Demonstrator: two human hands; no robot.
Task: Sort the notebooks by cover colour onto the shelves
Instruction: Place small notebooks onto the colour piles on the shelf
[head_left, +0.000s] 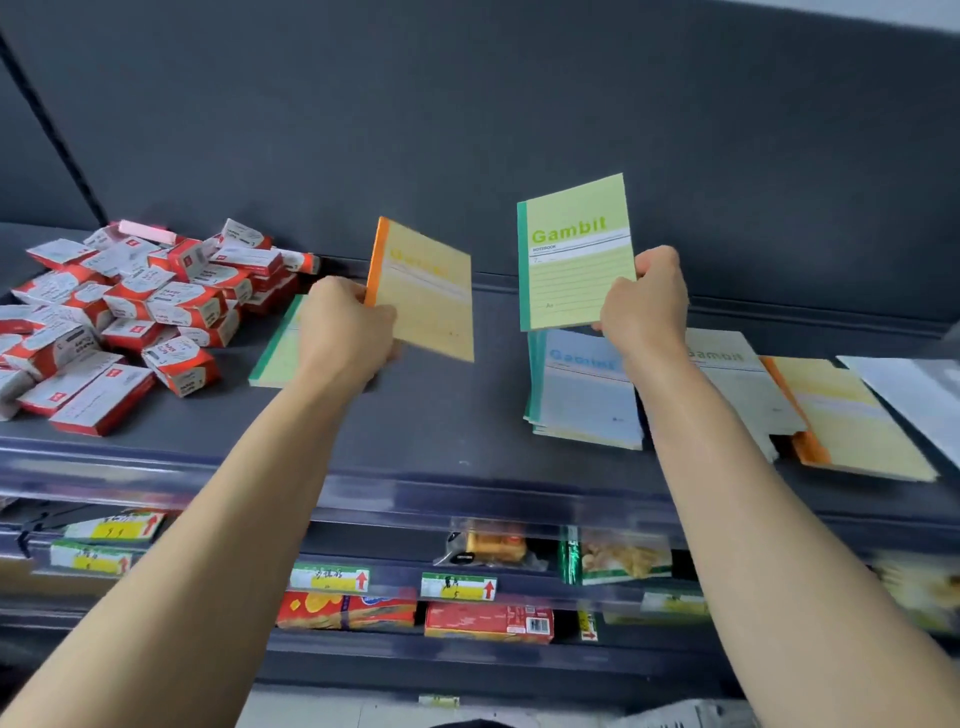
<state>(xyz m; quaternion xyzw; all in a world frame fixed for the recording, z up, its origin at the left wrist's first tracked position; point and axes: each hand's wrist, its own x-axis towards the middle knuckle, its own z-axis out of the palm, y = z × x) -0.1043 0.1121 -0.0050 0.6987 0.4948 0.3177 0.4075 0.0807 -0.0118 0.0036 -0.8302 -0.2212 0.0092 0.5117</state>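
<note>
Yellow notebook (426, 291), orange spine: held above the shelf (415, 415), upright, top tilted right, left grip (345, 332) clamped on its lower spine corner. Green notebook (574, 249): upright, right grip (644, 304) clamped on its lower right edge. Yellow pile (852, 421) lies far right on the shelf; flat green copy (275, 353) lies left, under the left grip. Judgement: each held book sits nearer the other's pile.

On the shelf (441, 415), small boxes (130, 306) lie heaped left of the notebook stack (587, 395); loose notebooks (852, 421) and papers (904, 387) lie right.
</note>
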